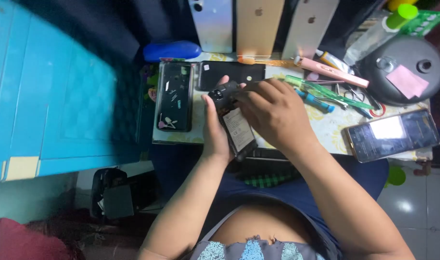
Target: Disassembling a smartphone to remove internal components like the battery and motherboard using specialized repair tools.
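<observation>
Cluttered and cramped, that small workbench (325, 127) sat under a patterned cover, three phone backs propped upright along its far edge. Over the near edge, the left hand (215, 130) cradled an opened phone (234, 123) from below, fingers wrapped round its side, battery label facing up. And the right hand (275, 113) came over the top, fingers curled down and pressed on the phone's upper end — closed onto it, firm contact! Just left lay a black parts tray (174, 96) with small bits inside. To the right, green-handled tools (321, 91), a pink one (333, 71), and a lit smartphone (393, 135) at the bench corner.
</observation>
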